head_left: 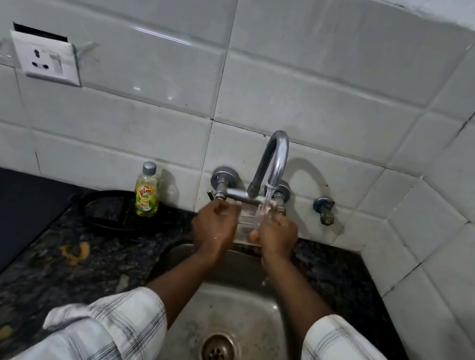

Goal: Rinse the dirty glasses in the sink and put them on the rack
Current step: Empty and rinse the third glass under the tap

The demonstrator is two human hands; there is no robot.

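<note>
**Clear glass held under the running tap**

A clear, straight-sided drinking glass point(248, 225) sits between both hands over the far edge of the sink, directly below the spout. A thin stream of water point(267, 199) falls from the curved chrome faucet point(274, 161) onto the glass's right side. The left hand point(213, 226) curls its fingers round the glass's left side; the right hand point(277, 236) wraps the right side, thumb and fingers closed on it. Both forearms come out of white plaid sleeves point(108, 331) pushed up towards the elbows.

The stainless steel sink point(276, 329) is dull and water-spotted, with a round perforated drain point(217, 355) at its near middle. Around it runs a dark speckled granite countertop point(88, 264), with a yellowish scrap point(76, 251) lying on it to the left. A small bottle of yellow-green dish soap point(147, 191) with a grey cap stands upright against the wall, left of the faucet, just beside a dark round object point(107, 207) whose kind I cannot tell. The wall is glossy white rectangular tile point(143, 131), carrying a white socket plate point(46, 59) at far left and a small valve point(326, 209) right of the faucet.
</note>
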